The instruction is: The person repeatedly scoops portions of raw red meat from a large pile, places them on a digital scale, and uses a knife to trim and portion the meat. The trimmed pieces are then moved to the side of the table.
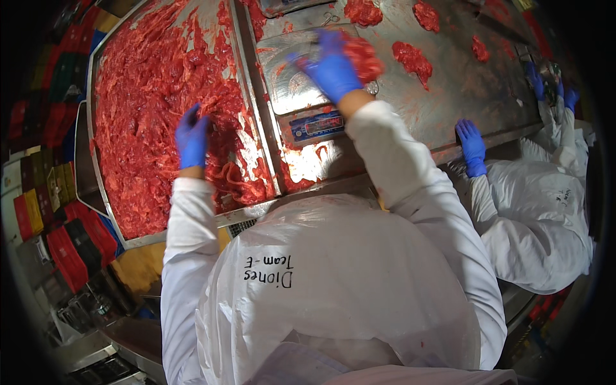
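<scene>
My left hand [192, 140], in a blue glove, is over a wide metal tray [249, 96] filled with shredded raw red meat [144, 109]. Its thumb and fingers are apart, close to the meat. My right hand [333, 69], also blue-gloved, reaches above the steel plate of a weighing scale [289, 93]. Motion blurs it, but the thumb stands away from the outstretched fingers. A clump of meat [364, 59] lies against the right side of that hand, partly covered by it. The scale's lit display [317, 126] faces me.
Several separate meat portions [412, 62] lie on the steel table [462, 90] to the right. Scissors [330, 18] rest beyond the scale. A co-worker's gloved hand [471, 146] is at the table's near edge, with other blue-gloved hands [536, 80] farther right. Red crates [67, 247] stand at left.
</scene>
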